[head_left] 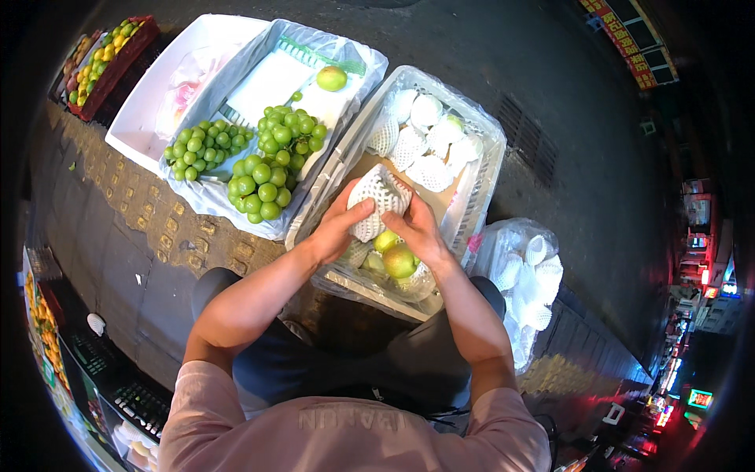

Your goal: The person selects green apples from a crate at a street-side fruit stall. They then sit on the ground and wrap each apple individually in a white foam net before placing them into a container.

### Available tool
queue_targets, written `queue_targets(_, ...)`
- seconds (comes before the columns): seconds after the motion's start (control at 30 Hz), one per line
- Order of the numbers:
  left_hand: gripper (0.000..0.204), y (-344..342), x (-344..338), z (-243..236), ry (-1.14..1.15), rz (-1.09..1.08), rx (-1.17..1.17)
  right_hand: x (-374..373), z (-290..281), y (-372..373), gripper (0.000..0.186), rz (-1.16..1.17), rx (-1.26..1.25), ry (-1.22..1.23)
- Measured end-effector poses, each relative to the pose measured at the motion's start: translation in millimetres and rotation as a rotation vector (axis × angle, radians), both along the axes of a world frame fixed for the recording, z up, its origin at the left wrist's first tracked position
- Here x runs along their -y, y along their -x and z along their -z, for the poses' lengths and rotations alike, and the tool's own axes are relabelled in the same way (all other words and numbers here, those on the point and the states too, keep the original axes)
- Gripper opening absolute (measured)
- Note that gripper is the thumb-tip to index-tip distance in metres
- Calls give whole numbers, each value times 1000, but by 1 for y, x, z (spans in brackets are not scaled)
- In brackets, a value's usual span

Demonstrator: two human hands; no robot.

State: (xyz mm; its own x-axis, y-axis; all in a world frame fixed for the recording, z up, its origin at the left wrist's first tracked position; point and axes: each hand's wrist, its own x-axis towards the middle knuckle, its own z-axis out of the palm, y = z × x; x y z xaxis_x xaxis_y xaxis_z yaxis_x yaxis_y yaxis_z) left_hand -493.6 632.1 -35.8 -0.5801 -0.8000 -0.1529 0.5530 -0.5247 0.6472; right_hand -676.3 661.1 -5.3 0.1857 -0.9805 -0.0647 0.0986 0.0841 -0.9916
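Note:
Both my hands grip a white foam net sleeve (377, 200) above a plastic-lined crate (358, 277). My left hand (338, 224) closes on its left side, thumb across the front. On the opposite side my right hand (418, 230) holds it, thumb pressed near the lower edge. Whether a fruit sits inside the sleeve I cannot tell. Below my hands lie loose green-yellow fruits with a reddish blush, one large fruit (400, 261) plainest. Several fruits wrapped in white foam nets (431, 172) fill the crate's far end.
Left of the crate, a lined tray (366, 59) holds green grapes (269, 187) and one green-yellow fruit (331, 78). Beyond it stands a white foam box (130, 130). A clear bag of foam nets (528, 275) rests by my right knee. A fruit crate (102, 67) stands far left.

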Motion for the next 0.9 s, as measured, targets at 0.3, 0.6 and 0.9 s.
queue_targets(0.3, 56, 2, 3, -5, 128, 192, 99, -1, 10, -9, 45, 69, -53, -70)
queue_targets(0.6, 55, 9, -7, -1, -237, 305, 160, 5, 36, 1, 45, -46, 49, -351)
queue_targets(0.9, 58, 1, 8, 0, -605, 171, 18, 6, -14, 8, 99, -199, -513, 282)
